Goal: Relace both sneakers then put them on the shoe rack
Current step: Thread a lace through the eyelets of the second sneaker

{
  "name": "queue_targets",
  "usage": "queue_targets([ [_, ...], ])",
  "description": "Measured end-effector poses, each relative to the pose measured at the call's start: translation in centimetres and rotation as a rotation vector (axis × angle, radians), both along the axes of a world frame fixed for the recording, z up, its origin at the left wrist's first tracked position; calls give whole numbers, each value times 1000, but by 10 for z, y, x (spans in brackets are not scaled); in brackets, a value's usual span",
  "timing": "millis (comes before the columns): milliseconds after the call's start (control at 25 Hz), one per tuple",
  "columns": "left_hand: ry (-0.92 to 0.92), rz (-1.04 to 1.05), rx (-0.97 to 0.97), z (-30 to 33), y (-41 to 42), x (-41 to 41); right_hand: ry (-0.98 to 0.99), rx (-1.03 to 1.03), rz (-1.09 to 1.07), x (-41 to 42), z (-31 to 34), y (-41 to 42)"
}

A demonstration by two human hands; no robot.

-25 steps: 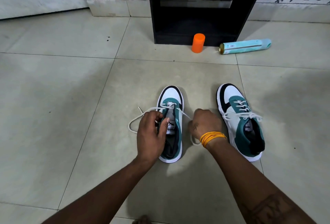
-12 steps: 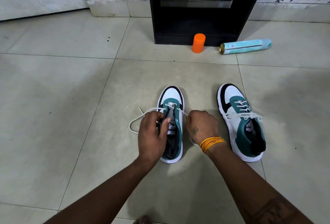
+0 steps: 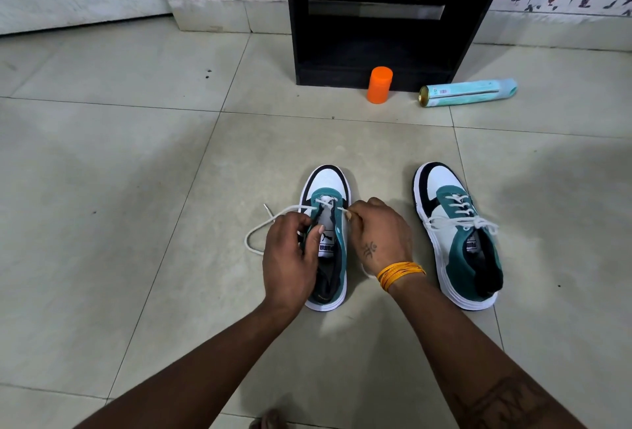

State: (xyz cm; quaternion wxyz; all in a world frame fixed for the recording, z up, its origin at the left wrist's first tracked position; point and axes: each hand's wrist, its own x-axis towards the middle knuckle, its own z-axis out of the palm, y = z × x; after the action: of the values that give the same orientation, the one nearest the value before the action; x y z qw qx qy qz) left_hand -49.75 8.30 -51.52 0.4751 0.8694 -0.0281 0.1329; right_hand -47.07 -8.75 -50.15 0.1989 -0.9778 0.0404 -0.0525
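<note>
Two white, teal and black sneakers stand on the tiled floor, toes pointing away from me. The left sneaker (image 3: 327, 186) carries a white lace (image 3: 254, 231) through its front eyelets only, and a loose loop of it lies on the floor to the left. My left hand (image 3: 290, 257) grips that sneaker's left side and tongue. My right hand (image 3: 379, 233) pinches the right end of the lace beside the eyelets. The right sneaker (image 3: 458, 237) is laced and tied. The black shoe rack (image 3: 386, 15) stands against the far wall.
An orange cylindrical container (image 3: 379, 84) stands on the floor just in front of the rack. A light blue spray can (image 3: 468, 93) lies on its side to the right of it. Pale floor tiles (image 3: 119, 189) spread out to the left. A toe shows at the bottom edge.
My right hand has moved up and to the left along the sneaker, from beside its middle to its front eyelets, drawing the lace end with it. My left hand has stayed in place.
</note>
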Motion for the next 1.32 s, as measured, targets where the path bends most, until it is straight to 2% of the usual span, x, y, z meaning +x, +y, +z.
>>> queue_targets([
  [240,36,-15,31,4,3,5,56,314,-124,-3,15,-3],
  [400,-11,-52,113,25,2,17,39,581,-54,-5,50,-4],
  [520,38,-183,195,50,-9,34,5,626,14,-6,83,-2],
  [640,111,-277,84,70,-18,47,28,666,54,-11,109,4],
  [800,135,-248,-80,88,-11,52,78,751,-26,-16,111,1],
  [880,135,-240,-158,96,-3,50,116,742,-7,-16,105,1],
  [1000,134,-266,-272,108,8,43,131,723,174,-15,100,13],
  [1080,132,-266,-320,114,14,38,103,723,220,-13,93,20],
  [1160,126,-246,-357,118,19,36,77,656,112,-10,78,15],
  [1240,118,-225,-377,119,24,36,66,435,-55,-8,62,2],
  [1320,125,-235,-369,117,26,36,39,262,-115,-12,56,-8],
])
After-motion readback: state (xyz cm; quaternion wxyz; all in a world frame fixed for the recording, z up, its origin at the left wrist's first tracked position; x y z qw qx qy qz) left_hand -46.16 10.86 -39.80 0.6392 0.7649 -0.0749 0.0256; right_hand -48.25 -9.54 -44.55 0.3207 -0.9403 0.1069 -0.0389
